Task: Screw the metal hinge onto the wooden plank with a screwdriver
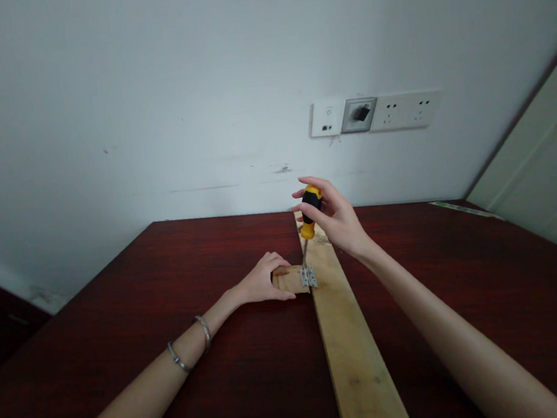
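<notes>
My right hand (340,219) grips a screwdriver (312,200) by its yellow and black handle, thumb and fingers around it. The shaft points down, slightly tilted, and its tip meets a small metal hinge (309,276). One leaf of the hinge lies on a short wooden block (289,280), the other on a long wooden plank (357,347). My left hand (264,279) clasps the far end of the block between thumb and fingers, holding it against the plank's left edge. Whether a screw sits under the tip is too small to tell.
The plank runs along a dark red wooden table (242,374) from its near side to the wall. Sockets with a black plug (361,114) are on the white wall (224,81). A thin flat strip (464,209) lies at the table's back right, by a pale door (550,164).
</notes>
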A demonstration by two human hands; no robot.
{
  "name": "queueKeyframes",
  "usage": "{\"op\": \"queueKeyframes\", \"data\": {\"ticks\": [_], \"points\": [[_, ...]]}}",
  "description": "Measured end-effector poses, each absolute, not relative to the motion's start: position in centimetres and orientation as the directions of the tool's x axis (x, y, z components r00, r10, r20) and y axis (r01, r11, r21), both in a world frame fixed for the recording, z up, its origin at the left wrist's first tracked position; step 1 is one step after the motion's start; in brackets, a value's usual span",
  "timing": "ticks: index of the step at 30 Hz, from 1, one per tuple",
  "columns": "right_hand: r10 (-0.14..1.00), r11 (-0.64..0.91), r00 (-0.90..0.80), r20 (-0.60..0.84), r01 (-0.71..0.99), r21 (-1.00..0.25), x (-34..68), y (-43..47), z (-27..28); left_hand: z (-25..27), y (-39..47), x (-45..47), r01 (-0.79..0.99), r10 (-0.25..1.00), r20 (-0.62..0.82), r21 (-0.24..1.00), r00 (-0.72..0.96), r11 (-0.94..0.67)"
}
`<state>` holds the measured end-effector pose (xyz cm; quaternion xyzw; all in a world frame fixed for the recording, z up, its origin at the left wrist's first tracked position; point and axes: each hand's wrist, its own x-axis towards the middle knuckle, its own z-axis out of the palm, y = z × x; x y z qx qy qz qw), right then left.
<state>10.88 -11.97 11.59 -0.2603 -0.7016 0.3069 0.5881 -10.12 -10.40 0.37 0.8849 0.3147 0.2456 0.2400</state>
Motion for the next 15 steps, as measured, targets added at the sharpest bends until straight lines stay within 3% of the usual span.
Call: {"op": "queueKeyframes", "data": {"ticks": [8,15], "points": [[0.730,0.640,-0.301,0.614,-0.015,-0.768,12.0,-11.9,11.9,0.3,-10.3,-10.1,0.430,0.668,0.290,0.579,0.685,-0.692],[0.763,0.639,-0.195,0.616,0.086,-0.765,11.3,-12.1,11.9,0.5,-10.5,-10.1,0.443,0.677,0.279,0.579,0.681,-0.684]]}}
